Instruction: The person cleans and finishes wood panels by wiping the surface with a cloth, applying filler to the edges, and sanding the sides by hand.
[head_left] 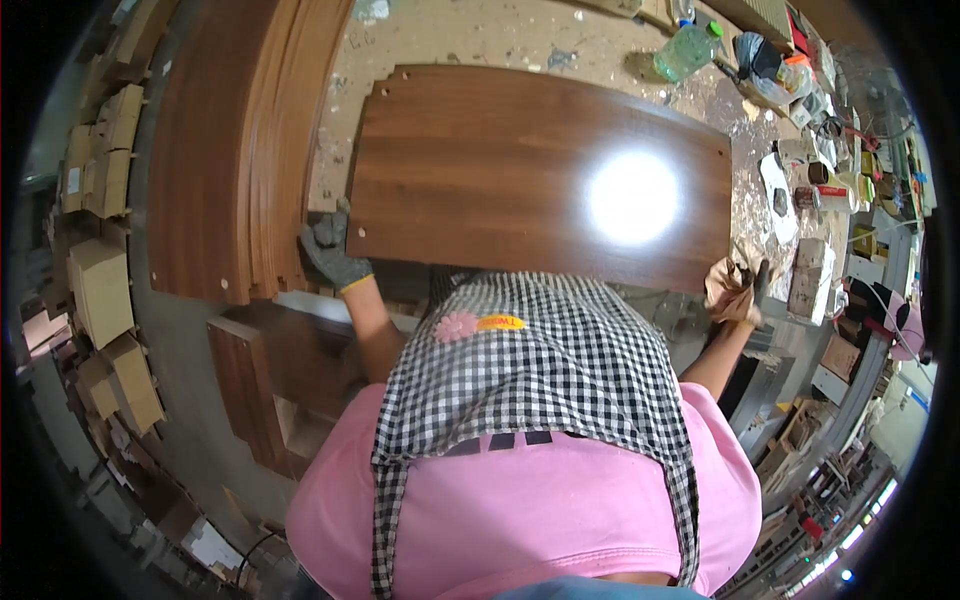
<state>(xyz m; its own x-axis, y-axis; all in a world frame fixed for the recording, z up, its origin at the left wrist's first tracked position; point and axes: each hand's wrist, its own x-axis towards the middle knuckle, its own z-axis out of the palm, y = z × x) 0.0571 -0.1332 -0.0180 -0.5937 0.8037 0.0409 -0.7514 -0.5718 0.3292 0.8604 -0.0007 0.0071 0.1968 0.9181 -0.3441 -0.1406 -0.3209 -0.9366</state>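
Observation:
A dark brown wooden board (480, 170) with small holes at its corners lies before me, a bright glare on its right half. My left hand (335, 250), in a grey work glove with a yellow cuff, grips the board's near left corner; some of its fingers are hidden. At the near right corner, my right hand (762, 282), dark-gloved, is closed on a crumpled brown cloth or paper (732, 288). This wad covers much of the hand and touches the board's edge.
A stack of similar brown boards (215, 150) stands at the left, above a brown wooden cabinet piece (285, 370). Under the board is a paint-spotted worktable (450, 35). A green-capped bottle (688, 52), plastic bags (770, 75) and a small block (808, 280) sit at the right.

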